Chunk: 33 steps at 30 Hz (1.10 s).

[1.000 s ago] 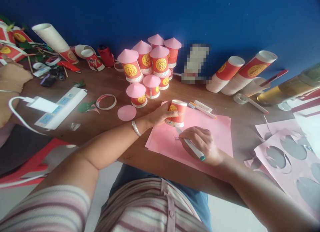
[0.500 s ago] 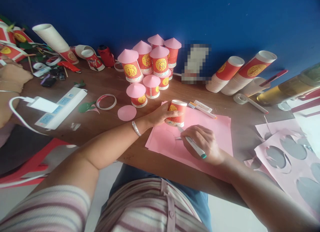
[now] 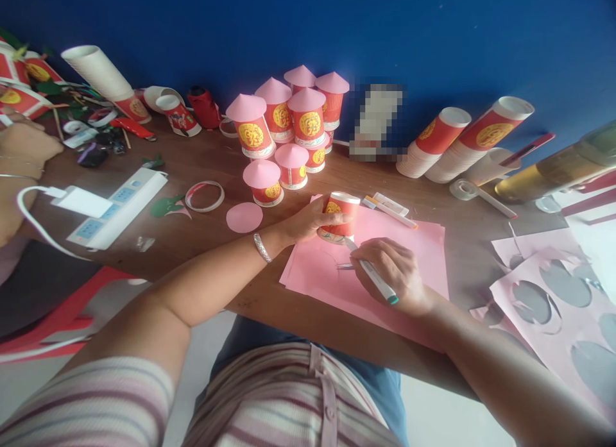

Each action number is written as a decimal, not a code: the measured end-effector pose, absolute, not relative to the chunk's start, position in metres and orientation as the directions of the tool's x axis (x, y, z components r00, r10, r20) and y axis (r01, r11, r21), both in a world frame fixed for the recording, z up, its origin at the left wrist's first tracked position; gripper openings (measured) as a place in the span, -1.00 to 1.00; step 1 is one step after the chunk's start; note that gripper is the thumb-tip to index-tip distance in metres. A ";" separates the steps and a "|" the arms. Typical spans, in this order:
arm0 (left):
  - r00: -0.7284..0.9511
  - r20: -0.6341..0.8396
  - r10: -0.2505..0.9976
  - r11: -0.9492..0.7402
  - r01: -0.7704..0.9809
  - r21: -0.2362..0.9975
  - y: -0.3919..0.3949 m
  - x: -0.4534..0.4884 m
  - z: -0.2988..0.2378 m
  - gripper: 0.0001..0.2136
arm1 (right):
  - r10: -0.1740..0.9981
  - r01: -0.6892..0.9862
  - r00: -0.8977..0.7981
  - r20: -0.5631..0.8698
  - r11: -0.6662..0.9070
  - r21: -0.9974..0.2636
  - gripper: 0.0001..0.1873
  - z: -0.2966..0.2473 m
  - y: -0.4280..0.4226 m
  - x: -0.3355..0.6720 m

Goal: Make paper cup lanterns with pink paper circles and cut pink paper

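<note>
My left hand point(image 3: 307, 222) is closed round a red paper cup point(image 3: 344, 208) with a yellow emblem, held just over a stack of pink paper point(image 3: 317, 274). In my right hand point(image 3: 391, 272) is a white marker pen point(image 3: 378, 281) with a green end; its tip meets the cup's white lower band, where thin drawn lines show. Something thin and metallic, perhaps scissors, lies partly hidden under the right hand. A pink paper disc point(image 3: 244, 217) rests on the table left of the sheets. Behind the left hand stand several red cups with pink cone roofs point(image 3: 260, 174).
Stacked paper cups point(image 3: 491, 134) lean at the back right near a tape roll point(image 3: 463, 190). Other markers point(image 3: 391, 204) lie at the sheets' far edge. Cut pink scraps point(image 3: 534, 293) cover the right side. A power strip point(image 3: 120, 206) and another person's hand point(image 3: 29, 142) are at left.
My right hand has shifted slightly, bringing the marker's tip a little up and right along the cup's lower band. The left hand and cup have stayed put.
</note>
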<state>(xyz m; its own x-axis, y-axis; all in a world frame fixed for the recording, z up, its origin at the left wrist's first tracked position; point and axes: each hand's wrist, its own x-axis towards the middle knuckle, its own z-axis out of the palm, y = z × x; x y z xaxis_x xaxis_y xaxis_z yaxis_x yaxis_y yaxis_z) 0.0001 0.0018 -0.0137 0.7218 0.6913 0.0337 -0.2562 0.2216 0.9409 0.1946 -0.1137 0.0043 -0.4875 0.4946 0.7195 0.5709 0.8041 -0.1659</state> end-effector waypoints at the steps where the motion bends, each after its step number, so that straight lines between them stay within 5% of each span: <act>1: 0.721 0.033 0.693 0.221 -0.255 0.941 0.002 0.000 -0.013 -0.58 | 0.494 0.572 -0.486 0.721 0.804 -0.165 -0.75 0.004 -0.113 0.195; 33: 0.757 0.015 0.653 0.236 -0.222 0.946 0.001 -0.003 -0.010 -0.58 | 0.511 0.592 -0.462 0.725 0.786 -0.177 -0.73 0.008 -0.112 0.197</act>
